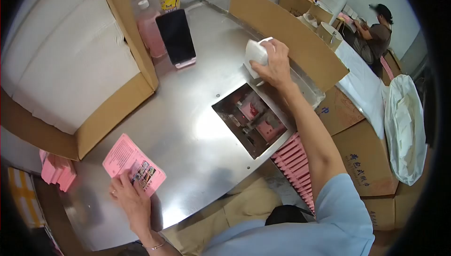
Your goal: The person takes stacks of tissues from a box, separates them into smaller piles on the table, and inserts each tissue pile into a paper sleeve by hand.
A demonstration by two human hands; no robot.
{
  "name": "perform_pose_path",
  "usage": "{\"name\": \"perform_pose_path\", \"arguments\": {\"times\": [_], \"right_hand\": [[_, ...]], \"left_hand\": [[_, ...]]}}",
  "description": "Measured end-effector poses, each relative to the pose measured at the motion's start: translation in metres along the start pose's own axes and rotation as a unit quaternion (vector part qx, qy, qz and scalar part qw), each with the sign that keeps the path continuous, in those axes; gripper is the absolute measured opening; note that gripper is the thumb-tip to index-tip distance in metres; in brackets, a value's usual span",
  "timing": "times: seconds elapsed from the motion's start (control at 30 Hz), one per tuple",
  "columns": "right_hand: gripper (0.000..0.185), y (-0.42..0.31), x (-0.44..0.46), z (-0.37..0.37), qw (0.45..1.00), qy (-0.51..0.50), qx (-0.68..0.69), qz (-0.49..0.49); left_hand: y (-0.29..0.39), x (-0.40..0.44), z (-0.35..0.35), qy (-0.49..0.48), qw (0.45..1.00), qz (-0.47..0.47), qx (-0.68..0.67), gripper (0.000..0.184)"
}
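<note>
A flat pink rectangular packet with dark text and small photos lies near left, the left hand touching it, grip unclear; farther right, the right hand pinches a white block.

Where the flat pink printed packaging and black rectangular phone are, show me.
Flat pink printed packaging (131, 160): head view, middle of printed face.
Black rectangular phone (176, 37): head view, middle of dark screen.

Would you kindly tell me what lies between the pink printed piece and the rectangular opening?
In the head view, only shiny metal tabletop shows between the pink printed piece and the opening.
</note>
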State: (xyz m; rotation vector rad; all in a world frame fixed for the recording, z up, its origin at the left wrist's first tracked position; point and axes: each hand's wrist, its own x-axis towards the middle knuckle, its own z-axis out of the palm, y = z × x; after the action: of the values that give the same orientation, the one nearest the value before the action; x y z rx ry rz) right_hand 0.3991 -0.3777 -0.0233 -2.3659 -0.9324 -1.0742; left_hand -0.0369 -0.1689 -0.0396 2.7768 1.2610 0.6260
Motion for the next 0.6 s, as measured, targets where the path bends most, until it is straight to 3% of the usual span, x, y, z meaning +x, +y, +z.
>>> {"name": "perform_pose_path", "arguments": {"times": [0.03, 0.07, 0.13, 0.23, 0.3, 0.33, 0.37, 0.43, 0.47, 0.5, 0.57, 0.6], "right_hand": [[0.058, -0.001, 0.005, 0.004, 0.996, -0.069, 0.057, 0.021], [0.055, 0.001, 0.001, 0.003, 0.993, -0.114, 0.028, 0.031], [0.056, -0.003, -0.018, -0.017, 0.991, -0.126, 0.014, 0.036], [0.056, -0.003, -0.042, -0.055, 0.992, -0.124, 0.005, 0.023], [0.055, -0.007, -0.057, -0.066, 0.996, -0.052, -0.077, -0.007], [0.038, -0.013, -0.053, -0.075, 0.994, 0.001, -0.096, -0.053], [0.038, -0.012, -0.053, -0.075, 0.994, -0.006, -0.097, -0.045], [0.021, -0.009, -0.046, -0.074, 0.996, -0.071, 0.046, 0.019], [0.018, -0.015, -0.040, -0.077, 0.998, -0.053, 0.045, 0.013], [0.018, -0.014, -0.038, -0.078, 0.998, -0.047, 0.045, 0.010], [0.020, -0.011, -0.035, -0.078, 0.993, -0.105, 0.036, 0.045], [0.020, -0.009, -0.035, -0.077, 0.993, -0.103, 0.038, 0.039]], "left_hand": [[-0.001, 0.004, 0.000, 0.008, 1.000, 0.005, 0.003, 0.029], [0.000, 0.004, -0.001, -0.026, 0.999, 0.032, -0.002, 0.024], [0.003, 0.001, -0.006, -0.089, 0.992, 0.054, -0.071, 0.017], [-0.007, 0.004, 0.002, -0.090, 0.987, 0.065, -0.118, 0.017], [-0.002, 0.004, -0.003, -0.089, 0.989, 0.068, -0.094, 0.016], [0.001, 0.007, -0.011, -0.088, 0.991, 0.081, -0.058, 0.018], [0.008, 0.009, -0.021, -0.096, 0.990, 0.086, -0.055, 0.018], [0.039, 0.011, -0.039, -0.044, 0.986, 0.156, 0.025, 0.029], [0.063, 0.007, -0.043, -0.071, 0.983, 0.167, -0.038, 0.039], [0.084, -0.001, -0.032, -0.042, 0.969, 0.225, -0.095, 0.032], [0.111, -0.011, 0.000, -0.093, 0.916, 0.324, -0.215, 0.026], [0.123, -0.014, 0.017, -0.096, 0.922, 0.322, -0.192, 0.023]]}}
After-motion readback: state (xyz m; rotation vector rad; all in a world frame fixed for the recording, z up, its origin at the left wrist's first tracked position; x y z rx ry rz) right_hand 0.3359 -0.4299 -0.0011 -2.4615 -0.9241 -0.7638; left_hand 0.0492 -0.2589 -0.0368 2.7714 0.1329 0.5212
